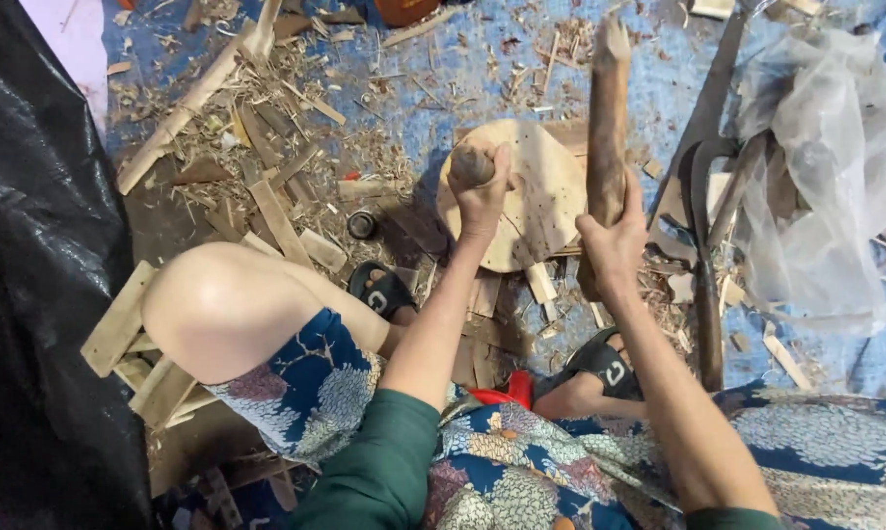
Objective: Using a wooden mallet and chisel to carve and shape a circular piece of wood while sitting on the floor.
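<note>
My left hand [482, 201] grips the top of a short upright wooden piece [469, 164] that stands on a round wooden chopping block [541, 201]. My right hand [615, 240] holds a long brown wooden club [608, 118] by its lower end, the club pointing up and away over the block's right side. The piece's lower part is hidden behind my left hand.
I sit on a low wooden stool [124, 334], knees apart, sandalled feet [384, 290] on a blue tarp [482, 79] strewn with wood chips and offcuts. A curved metal blade [703, 226] and a clear plastic bag [821, 167] lie at right. Black sheeting [30, 265] hangs at left.
</note>
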